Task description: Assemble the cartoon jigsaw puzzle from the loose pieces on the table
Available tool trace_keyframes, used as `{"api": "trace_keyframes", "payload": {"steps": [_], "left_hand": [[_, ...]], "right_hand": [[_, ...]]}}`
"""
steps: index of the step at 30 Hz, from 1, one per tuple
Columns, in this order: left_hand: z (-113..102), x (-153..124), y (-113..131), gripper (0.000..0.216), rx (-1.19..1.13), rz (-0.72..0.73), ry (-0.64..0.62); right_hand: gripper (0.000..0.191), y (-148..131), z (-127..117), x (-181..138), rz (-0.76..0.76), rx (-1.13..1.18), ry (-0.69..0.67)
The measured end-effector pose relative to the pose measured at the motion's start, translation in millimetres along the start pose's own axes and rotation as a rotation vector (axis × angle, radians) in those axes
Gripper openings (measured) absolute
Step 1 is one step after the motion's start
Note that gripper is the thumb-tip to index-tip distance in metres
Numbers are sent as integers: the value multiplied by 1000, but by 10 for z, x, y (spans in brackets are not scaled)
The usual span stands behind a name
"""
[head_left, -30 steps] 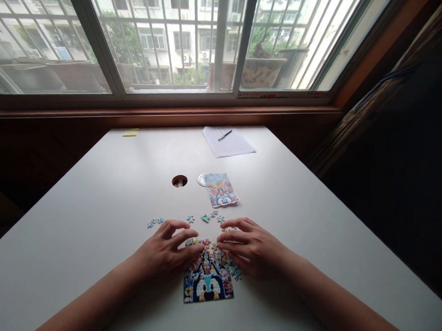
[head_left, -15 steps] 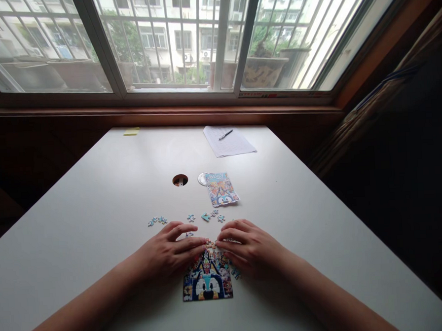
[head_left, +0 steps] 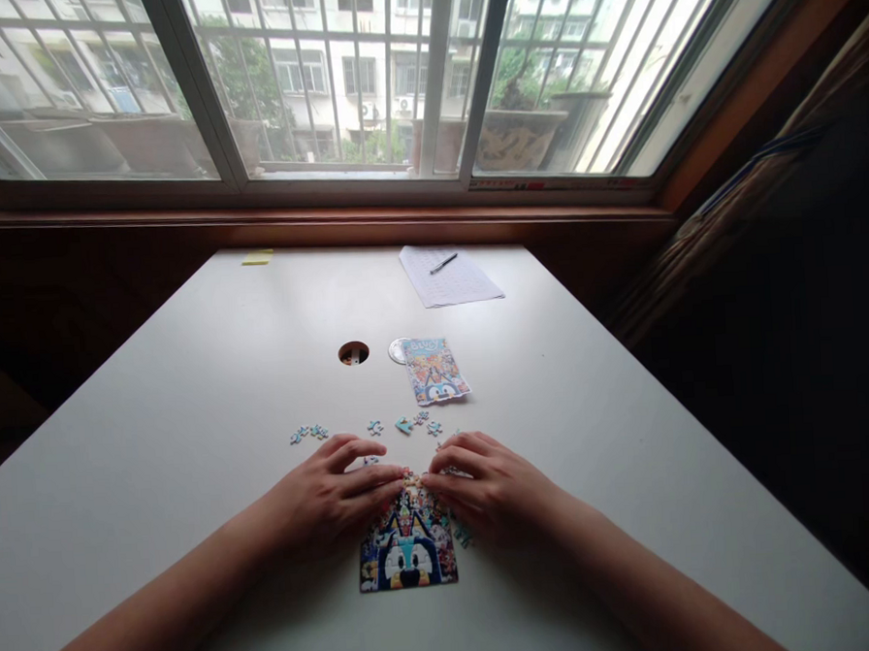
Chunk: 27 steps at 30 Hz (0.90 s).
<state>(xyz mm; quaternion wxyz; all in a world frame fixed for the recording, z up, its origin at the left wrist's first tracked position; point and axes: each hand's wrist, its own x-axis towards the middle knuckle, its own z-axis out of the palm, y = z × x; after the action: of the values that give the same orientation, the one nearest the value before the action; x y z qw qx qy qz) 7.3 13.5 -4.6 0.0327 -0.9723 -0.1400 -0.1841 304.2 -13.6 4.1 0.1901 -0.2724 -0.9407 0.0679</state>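
A partly assembled jigsaw puzzle point(head_left: 408, 550) with a blue cartoon dog lies flat on the white table near me. My left hand point(head_left: 345, 486) is at its upper left, fingertips closed in at the top edge on a small puzzle piece point(head_left: 412, 479). From the upper right, the bent fingers of my right hand point(head_left: 478, 479) meet the same spot. Both thumbs are hidden beneath the hands. Beyond the fingers lie several loose pieces, among them a light-blue piece point(head_left: 404, 425). More pieces point(head_left: 462, 535) show partly under my right hand.
A picture sheet point(head_left: 437, 372) of the same dog lies past the pieces, over part of a round silver disc point(head_left: 397, 351). Left of it is a cable hole point(head_left: 353, 353). Farther back are papers point(head_left: 454, 284), a pen point(head_left: 444, 264) and yellow sticky notes point(head_left: 257, 258).
My right fingertips have shifted very slightly left, towards my left fingertips. The puzzle and the loose pieces look the same.
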Motion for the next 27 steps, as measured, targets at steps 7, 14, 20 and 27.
{"api": "trace_keyframes", "payload": {"steps": [7, 14, 20, 27], "left_hand": [[-5, 4, 5, 38, -15, -1, -4], [-13, 3, 11, 40, -25, -5, -7], [-18, 7, 13, 46, -33, 7, -16], [-10, 3, 12, 46, -39, 6, -34]], "right_hand": [[22, 38, 39, -10, 41, -36, 62], [21, 31, 48, -13, 60, -37, 56], [17, 45, 69, 1, 95, -20, 98], [11, 11, 74, 65, 163, -1, 121]]}}
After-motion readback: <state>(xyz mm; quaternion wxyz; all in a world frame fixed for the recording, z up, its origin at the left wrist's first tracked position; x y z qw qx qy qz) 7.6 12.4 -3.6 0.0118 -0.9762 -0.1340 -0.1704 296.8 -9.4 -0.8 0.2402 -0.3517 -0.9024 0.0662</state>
